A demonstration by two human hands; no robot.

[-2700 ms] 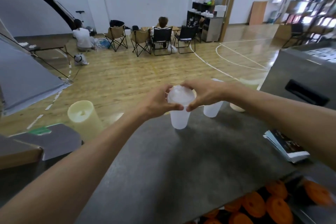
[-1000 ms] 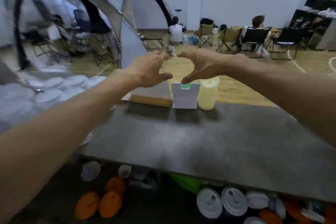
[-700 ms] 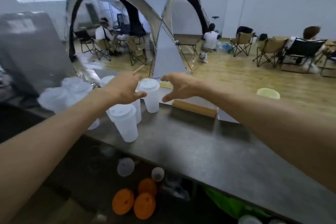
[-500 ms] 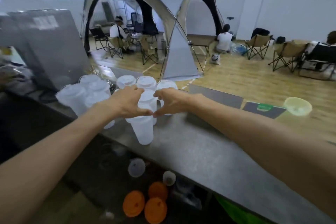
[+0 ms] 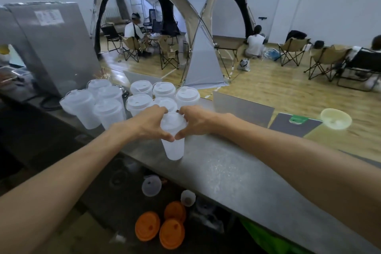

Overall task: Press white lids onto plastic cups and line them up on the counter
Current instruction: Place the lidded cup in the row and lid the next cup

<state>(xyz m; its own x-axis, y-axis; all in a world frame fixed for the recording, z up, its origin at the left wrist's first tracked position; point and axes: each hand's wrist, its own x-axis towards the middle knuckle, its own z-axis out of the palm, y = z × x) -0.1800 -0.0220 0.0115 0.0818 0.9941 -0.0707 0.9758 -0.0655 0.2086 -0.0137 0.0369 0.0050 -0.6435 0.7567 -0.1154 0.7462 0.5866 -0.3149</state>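
- Grey counter (image 5: 237, 171) running along an open hall; tent arches, folding chairs and seated people lying well beyond it.
- Standing on that counter, near its front edge: the frosted plastic cup (image 5: 174, 146), upright, base appearing to be resting on the surface.
- Gripping the cup's rim from either side: left hand (image 5: 148, 125) and right hand (image 5: 195, 122), fingers curling round the white lid (image 5: 172, 121), thumbs nearly meeting at the front below it.
- Sitting just behind the held cup: a cluster of lidded cups (image 5: 165, 93), the nearest ones almost touching the fingers; further lidded cups (image 5: 99, 105) leaning to the left of it.
- Lying below the counter's front edge: orange lids (image 5: 160, 226) and a few clear ones, apart from the work.
- Judging the step in hand as seating the lid and placing the cup beside the group.
- Advising even downward pressure all round the rim, not only at the thumbs, to avoid one side popping up.
- Advising a light hold on the thin wall, which looks apt to buckle.
- Advising a check of the lid's far edge, hidden here by the fingers, before letting go.
- Advising care against knocking the closely packed neighbours behind.
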